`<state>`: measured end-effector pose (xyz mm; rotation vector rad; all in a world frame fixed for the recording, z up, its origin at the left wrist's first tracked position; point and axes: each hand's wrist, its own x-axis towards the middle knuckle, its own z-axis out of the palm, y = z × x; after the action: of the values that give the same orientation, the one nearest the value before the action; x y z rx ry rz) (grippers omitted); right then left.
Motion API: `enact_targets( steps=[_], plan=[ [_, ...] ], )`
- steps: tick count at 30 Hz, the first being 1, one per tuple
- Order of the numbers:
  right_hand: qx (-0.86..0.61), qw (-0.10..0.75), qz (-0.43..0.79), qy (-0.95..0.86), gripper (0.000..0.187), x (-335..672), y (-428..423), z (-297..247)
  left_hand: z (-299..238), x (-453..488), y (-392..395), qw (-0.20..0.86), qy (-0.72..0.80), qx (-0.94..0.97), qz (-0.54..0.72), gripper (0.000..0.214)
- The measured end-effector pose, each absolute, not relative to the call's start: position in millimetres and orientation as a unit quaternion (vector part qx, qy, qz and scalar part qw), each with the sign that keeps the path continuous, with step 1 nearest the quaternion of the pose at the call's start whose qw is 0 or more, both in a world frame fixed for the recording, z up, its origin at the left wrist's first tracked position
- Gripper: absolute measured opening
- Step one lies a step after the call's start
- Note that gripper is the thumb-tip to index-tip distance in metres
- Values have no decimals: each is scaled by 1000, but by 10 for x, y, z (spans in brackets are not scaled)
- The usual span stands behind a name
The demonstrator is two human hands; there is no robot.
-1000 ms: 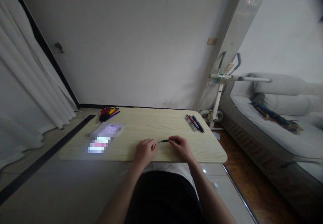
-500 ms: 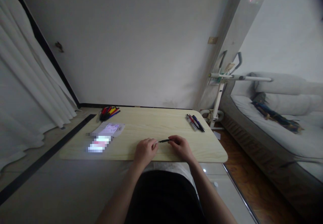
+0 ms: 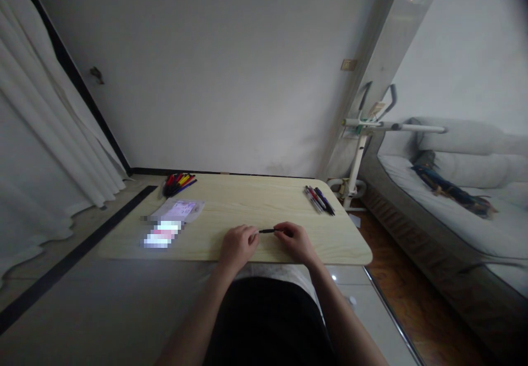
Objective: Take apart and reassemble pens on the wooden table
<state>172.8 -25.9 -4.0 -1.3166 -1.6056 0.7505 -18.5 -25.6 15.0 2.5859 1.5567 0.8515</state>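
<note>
A slim dark pen (image 3: 267, 231) lies level between my two hands, just above the front part of the pale wooden table (image 3: 247, 201). My left hand (image 3: 239, 243) pinches its left end, which looks lighter, between thumb and fingers. At the other end, my right hand (image 3: 293, 239) is closed on the dark barrel with thumb and fingertips. The fingers hide both tips of the pen. Back from my right hand, several pens (image 3: 319, 200) lie side by side near the table's right edge.
A bundle of coloured pens (image 3: 178, 184) sits at the table's far left corner. In front of it lie a clear plastic pouch (image 3: 193, 210) and a bright, blurred-out rectangle (image 3: 163, 234). A white exercise machine (image 3: 358, 162) and a grey sofa (image 3: 396, 190) stand to the right.
The pen has turned slightly and now lies closer to level. My right hand has shifted a little to the left; my left hand has hardly moved.
</note>
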Motion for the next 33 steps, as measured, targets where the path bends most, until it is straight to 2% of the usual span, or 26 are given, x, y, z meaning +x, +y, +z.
enact_targets(
  steps=[24,33],
  plan=[
    [-532,436,304,-659,20,1733,-259,-28,179,-180,-274,31,500,821,274,15],
    [-526,431,302,-668,19,1736,-270,2,168,-173,-276,11,501,822,269,15]
  ],
)
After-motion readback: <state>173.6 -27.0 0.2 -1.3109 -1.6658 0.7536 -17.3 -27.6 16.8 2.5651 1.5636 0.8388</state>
